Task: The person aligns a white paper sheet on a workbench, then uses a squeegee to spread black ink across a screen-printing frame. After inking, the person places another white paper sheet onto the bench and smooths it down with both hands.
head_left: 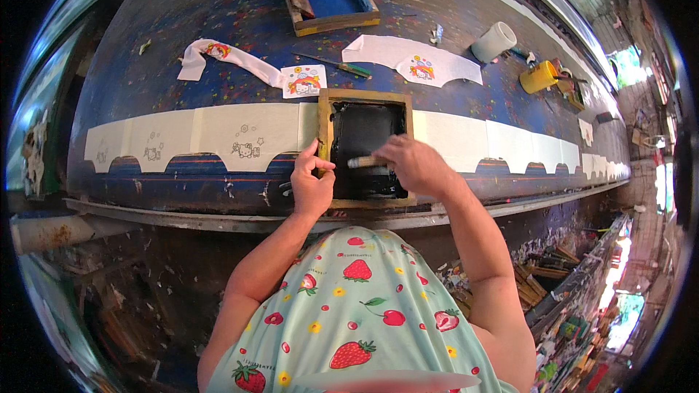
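Observation:
A wooden-framed printing screen (326, 120) with black ink on its mesh lies over a row of white scalloped fabric pieces (211, 135) on the long blue table. My left hand (311, 182) grips the frame's left side near the front corner. My right hand (411, 164) holds a squeegee with a pale wooden handle (362, 162), its blade down in the black ink. The pieces to the left of the frame carry printed black cartoon outlines; those to the right (510, 147) look plain white.
Farther back lie a blue-meshed wooden frame (331, 1), two white pieces with coloured cartoon prints (411, 58), a small printed patch (303, 80), a screwdriver (342, 65), a white cup (494, 41) and a yellow pot (539, 76). Stacked frames clutter the floor at right.

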### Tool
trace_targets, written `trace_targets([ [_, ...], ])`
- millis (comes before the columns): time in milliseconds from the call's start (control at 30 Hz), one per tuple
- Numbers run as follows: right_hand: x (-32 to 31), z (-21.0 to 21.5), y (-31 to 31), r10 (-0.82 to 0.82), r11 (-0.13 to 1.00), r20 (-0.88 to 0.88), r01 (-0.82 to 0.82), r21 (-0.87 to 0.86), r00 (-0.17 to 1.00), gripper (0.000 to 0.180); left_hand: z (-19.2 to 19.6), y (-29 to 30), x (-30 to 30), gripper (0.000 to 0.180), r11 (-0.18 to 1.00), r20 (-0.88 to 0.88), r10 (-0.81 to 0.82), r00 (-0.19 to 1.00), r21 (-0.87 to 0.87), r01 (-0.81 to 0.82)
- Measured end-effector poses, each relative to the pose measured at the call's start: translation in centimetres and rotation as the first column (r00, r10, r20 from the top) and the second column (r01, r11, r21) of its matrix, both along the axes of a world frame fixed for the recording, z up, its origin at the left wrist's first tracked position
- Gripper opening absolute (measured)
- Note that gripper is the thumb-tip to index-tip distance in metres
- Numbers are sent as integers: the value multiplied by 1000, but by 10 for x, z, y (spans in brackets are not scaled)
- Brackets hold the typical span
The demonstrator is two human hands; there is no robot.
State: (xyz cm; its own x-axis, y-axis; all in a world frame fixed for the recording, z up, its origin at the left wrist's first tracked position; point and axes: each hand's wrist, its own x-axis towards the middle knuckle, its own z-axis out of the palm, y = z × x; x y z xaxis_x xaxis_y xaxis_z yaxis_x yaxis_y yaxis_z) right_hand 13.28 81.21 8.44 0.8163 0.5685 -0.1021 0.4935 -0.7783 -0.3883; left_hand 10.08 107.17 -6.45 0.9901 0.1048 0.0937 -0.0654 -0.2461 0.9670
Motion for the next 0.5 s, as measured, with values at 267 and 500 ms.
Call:
trace_targets([
  [267, 75, -18, 3, -108, 994, 189, 101, 47, 976, 37, 0, 1, 0, 15, 999, 32, -9, 999, 31, 8],
  [500, 71, -33, 12, -202, 978, 155, 190, 87, 967, 45, 0, 2, 1, 14, 997, 100, -32, 994, 75, 25],
])
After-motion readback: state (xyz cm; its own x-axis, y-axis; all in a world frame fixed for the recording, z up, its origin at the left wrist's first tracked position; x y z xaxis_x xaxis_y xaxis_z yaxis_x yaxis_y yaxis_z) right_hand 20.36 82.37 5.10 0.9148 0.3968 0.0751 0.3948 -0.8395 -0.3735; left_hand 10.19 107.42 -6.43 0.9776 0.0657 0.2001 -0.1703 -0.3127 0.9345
